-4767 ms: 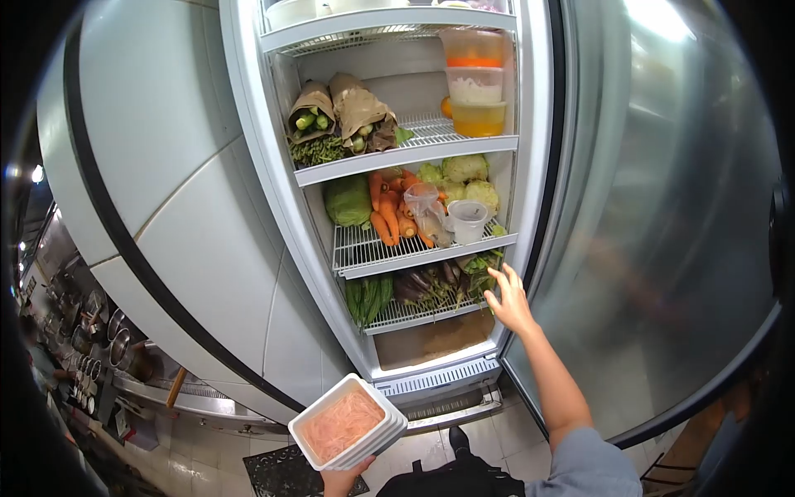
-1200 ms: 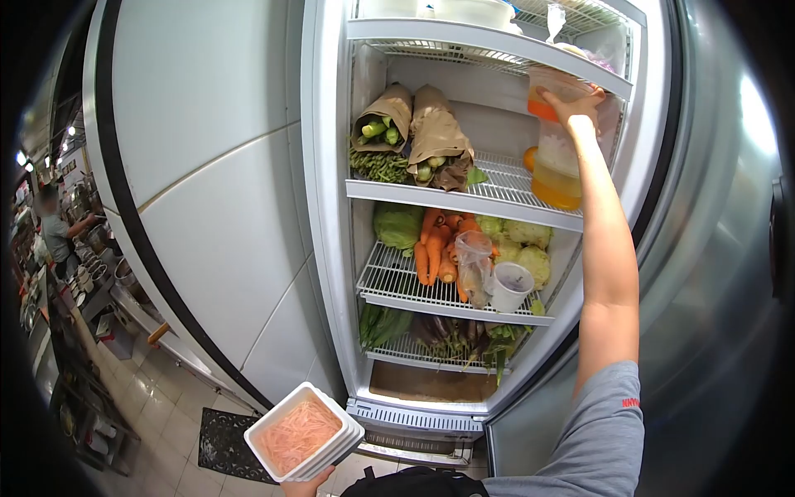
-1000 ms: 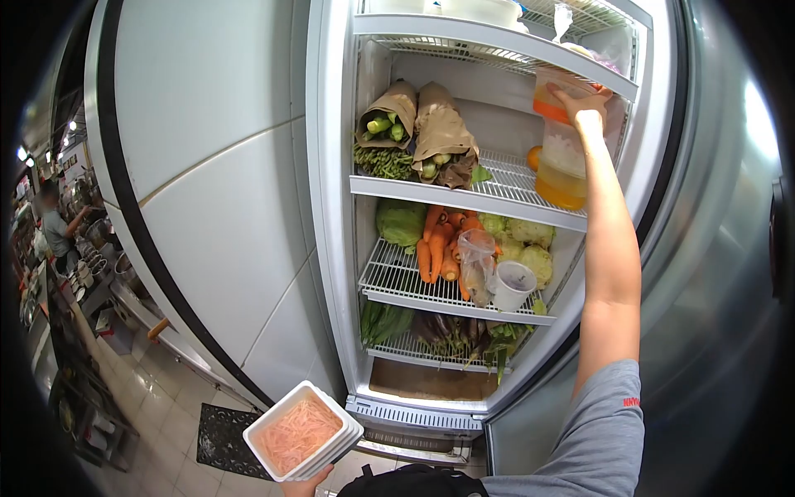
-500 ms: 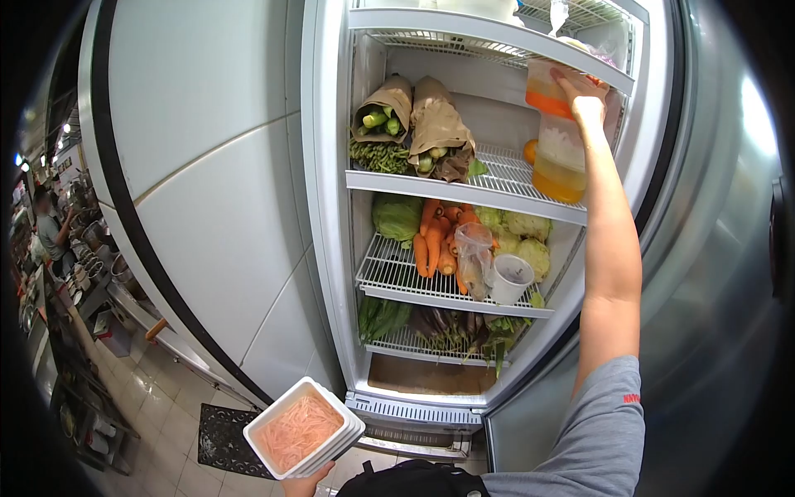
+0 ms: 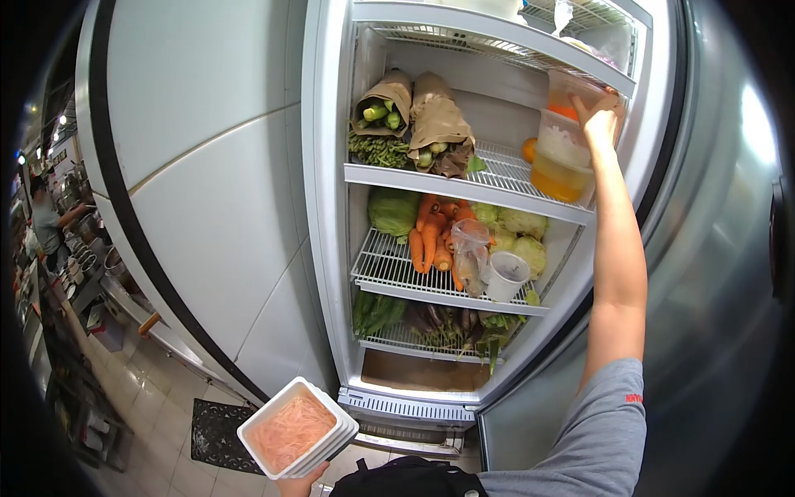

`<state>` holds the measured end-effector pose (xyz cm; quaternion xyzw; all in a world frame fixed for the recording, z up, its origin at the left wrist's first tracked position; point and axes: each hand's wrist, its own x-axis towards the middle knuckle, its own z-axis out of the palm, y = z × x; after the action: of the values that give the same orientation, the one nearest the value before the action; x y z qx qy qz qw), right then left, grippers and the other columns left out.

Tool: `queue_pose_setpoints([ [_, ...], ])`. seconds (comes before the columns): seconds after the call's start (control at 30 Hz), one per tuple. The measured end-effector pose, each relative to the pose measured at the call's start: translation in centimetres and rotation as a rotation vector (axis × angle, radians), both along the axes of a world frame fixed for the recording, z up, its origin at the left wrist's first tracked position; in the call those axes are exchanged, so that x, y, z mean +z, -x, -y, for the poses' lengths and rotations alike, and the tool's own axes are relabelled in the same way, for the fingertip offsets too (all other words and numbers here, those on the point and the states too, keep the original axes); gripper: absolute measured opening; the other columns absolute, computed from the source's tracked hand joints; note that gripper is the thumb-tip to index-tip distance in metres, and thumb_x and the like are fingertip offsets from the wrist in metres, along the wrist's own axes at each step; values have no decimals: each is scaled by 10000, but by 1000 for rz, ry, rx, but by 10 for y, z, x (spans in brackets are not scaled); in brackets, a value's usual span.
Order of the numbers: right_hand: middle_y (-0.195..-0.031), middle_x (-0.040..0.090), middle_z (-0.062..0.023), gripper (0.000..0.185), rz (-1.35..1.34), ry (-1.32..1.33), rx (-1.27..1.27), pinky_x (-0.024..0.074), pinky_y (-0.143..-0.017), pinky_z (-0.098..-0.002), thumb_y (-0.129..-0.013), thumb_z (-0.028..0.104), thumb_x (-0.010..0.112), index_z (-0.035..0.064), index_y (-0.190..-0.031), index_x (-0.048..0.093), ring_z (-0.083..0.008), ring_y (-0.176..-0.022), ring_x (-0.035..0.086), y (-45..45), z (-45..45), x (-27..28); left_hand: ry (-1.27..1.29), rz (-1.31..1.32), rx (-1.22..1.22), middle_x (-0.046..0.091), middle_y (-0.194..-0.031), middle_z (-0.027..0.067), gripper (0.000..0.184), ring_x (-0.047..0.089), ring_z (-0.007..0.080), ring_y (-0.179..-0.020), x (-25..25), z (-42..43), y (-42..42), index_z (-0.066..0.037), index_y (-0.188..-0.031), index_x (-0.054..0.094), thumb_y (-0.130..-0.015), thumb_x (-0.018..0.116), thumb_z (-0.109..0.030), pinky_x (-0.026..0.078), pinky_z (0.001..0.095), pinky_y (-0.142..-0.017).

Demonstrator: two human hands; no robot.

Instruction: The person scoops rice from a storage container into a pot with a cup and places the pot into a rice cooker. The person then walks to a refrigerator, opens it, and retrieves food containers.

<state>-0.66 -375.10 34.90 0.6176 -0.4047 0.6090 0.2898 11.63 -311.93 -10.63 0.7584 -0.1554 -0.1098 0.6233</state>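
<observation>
My left hand point(image 5: 305, 480) grips a stack of white rectangular tubs point(image 5: 344, 439) from below; the top one holds pale orange shreds point(image 5: 294, 431). Inside the open fridge, my right hand point(image 5: 601, 118) is up at the right end of a shelf, its thumb and fingers curled on a clear plastic container point(image 5: 563, 87) with something orange in it. That container sits on top of a translucent container point(image 5: 563, 137) with whitish contents. Below them is a container of yellow liquid point(image 5: 556, 178). An orange round fruit point(image 5: 530, 150) lies just left of this pile.
Paper-wrapped vegetables point(image 5: 439, 116) share that shelf. Lower down are a cabbage point(image 5: 392, 210), carrots point(image 5: 428, 240), a white cup point(image 5: 507, 276) and leafy greens. The fridge door point(image 5: 712, 273) stands open at right. A person point(image 5: 48, 219) is far left; a black mat point(image 5: 219, 435) lies on the floor.
The orange-filled container has gone from tilted in front to level on the pile, slightly right and back. My right hand moved right with it; my left hand still holds the tubs.
</observation>
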Motion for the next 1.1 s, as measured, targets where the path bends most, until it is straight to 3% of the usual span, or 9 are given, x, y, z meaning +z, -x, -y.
queue_pose_setpoints([
  [0.17, -1270, 473, -337, 966, 68, -272, 195, 414, -994, -361, -684, 538, 748, -118, -1281, 365, -376, -1187, 511, 14, 9, 4, -35, 42, 14, 634, -1076, 149, 691, 615, 246, -940, -11, 1, 0, 9, -1214, 515, -629, 863, -111, 513, 356, -819],
  [0.3, -1302, 455, -323, 1061, 149, -310, 306, 405, -1005, -353, -647, 600, 743, -154, -1288, 359, -371, -1217, 487, 16, 34, 13, -10, 66, -22, 631, -1086, 157, 699, 613, 247, -952, -29, -1, -3, 12, -1214, 514, -626, 868, -121, 510, 361, -825],
  [0.37, -1322, 431, -333, 1227, 101, -639, 251, 381, -1029, -373, -594, 713, 699, -194, -1318, 300, -376, -1246, 456, 15, 41, 23, -9, 45, -43, 630, -1087, 163, 707, 613, 249, -956, -26, 0, -1, 14, -1213, 512, -621, 871, -127, 508, 363, -824],
  [0.57, -1403, 335, -323, 1355, 58, -812, 247, 318, -1074, -405, -560, 821, 611, -192, -1366, 211, -368, -1307, 378, 15, 48, 35, -6, 5, -17, 632, -1085, 164, 697, 613, 256, -954, -10, 5, 7, 14, -1207, 517, -621, 869, -124, 508, 364, -820],
  [0.67, -1424, 319, -300, 1332, 137, -755, 449, 310, -1077, -410, -570, 797, 638, -171, -1378, 209, -362, -1315, 367, 19, 8, 29, -3, 31, -12, 632, -1085, 163, 694, 613, 258, -955, -12, 5, 9, 13, -1206, 518, -622, 869, -124, 507, 365, -821],
  [0.8, -1424, 334, -282, 1253, 124, -705, 472, 323, -1068, -418, -606, 752, 664, -118, -1396, 228, -356, -1306, 381, 24, 8, 30, 5, 75, -2, 633, -1085, 162, 691, 613, 260, -956, -11, 6, 10, 12, -1204, 520, -623, 868, -123, 507, 367, -823],
  [0.9, -1393, 393, -259, 1120, 145, -582, 409, 347, -1053, -401, -659, 684, 687, -67, -1386, 285, -342, -1284, 414, 23, 22, 28, 12, 130, -3, 634, -1085, 161, 688, 613, 262, -958, -11, 8, 9, 10, -1204, 522, -624, 868, -125, 505, 372, -827],
  [1.0, -1236, 554, -224, 883, 123, -315, 280, 371, -1033, -380, -730, 569, 705, -15, -1311, 389, -318, -1192, 518, 16, 23, 24, 18, 163, -11, 636, -1087, 158, 686, 612, 266, -965, -11, 9, 9, 6, -1204, 525, -625, 868, -130, 501, 382, -838],
  [1.1, -1188, 571, -217, 835, 123, -331, 437, 406, -991, -375, -662, 511, 792, -28, -1215, 475, -322, -1115, 551, 13, 26, 27, 83, -53, 12, 635, -1092, 161, 705, 605, 265, -987, -4, 10, 10, 1, -1210, 523, -617, 875, -145, 492, 395, -864],
])
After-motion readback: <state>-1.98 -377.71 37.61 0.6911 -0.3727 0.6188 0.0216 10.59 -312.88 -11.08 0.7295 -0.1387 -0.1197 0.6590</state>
